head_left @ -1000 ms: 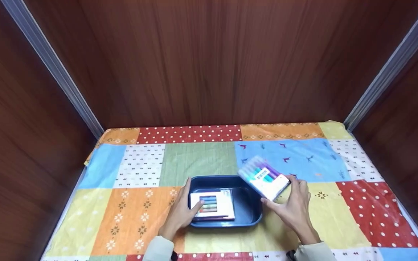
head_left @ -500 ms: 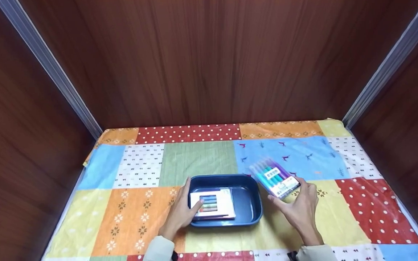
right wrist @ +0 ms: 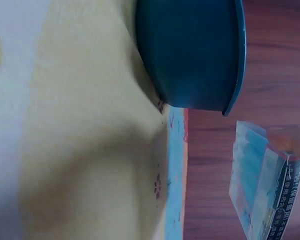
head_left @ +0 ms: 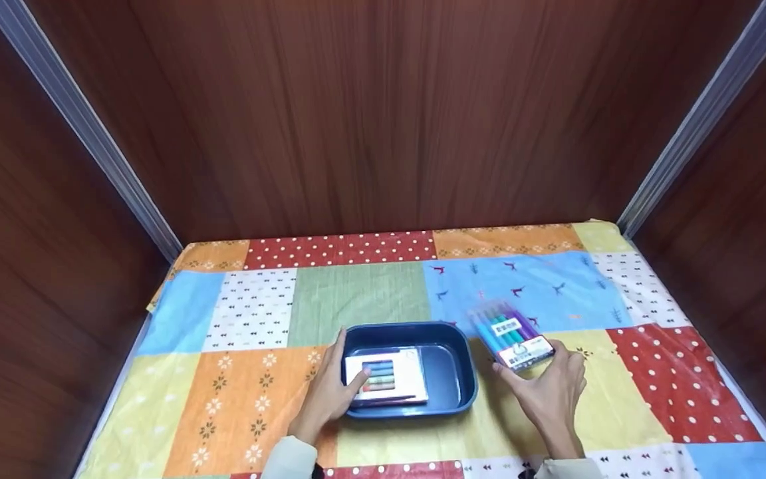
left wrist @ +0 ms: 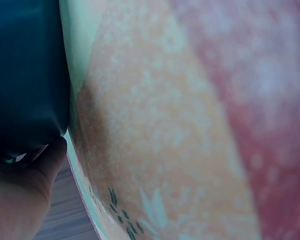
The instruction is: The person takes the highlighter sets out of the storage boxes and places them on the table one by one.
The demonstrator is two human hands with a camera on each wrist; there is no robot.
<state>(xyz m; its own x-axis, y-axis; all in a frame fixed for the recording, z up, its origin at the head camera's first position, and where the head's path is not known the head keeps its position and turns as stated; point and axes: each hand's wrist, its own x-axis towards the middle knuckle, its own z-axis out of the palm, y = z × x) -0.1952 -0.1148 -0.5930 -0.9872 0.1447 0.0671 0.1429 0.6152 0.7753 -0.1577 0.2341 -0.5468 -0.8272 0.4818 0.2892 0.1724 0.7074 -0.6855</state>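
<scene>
A dark blue plastic basin [head_left: 464, 372] sits on the table. My left hand [head_left: 327, 394] grips its left wall, fingers along the outside and thumb over the rim. Inside, on the left, lies a flat white pack [head_left: 411, 376] with a picture of coloured sticks; the thumb tip overlaps it, and I cannot tell if they touch. My right hand [head_left: 551, 392] pinches the lower end of a clear pack of markers [head_left: 509, 332] in blue, green and purple. This pack is held tilted, right of the basin and apart from it; the right wrist view shows its printed lower edge [right wrist: 285, 200].
A patchwork tablecloth [head_left: 256, 372] covers the table, with slight wrinkles. Brown wood-grain panels [head_left: 383, 120] stand behind and on both sides, joined by metal corner strips [head_left: 90, 133]. The basin's right part shows its bare floor.
The right hand has carried the marker pack right and slightly down, away from the basin's right rim. The left hand keeps its grip on the basin. The head view has shifted slightly.
</scene>
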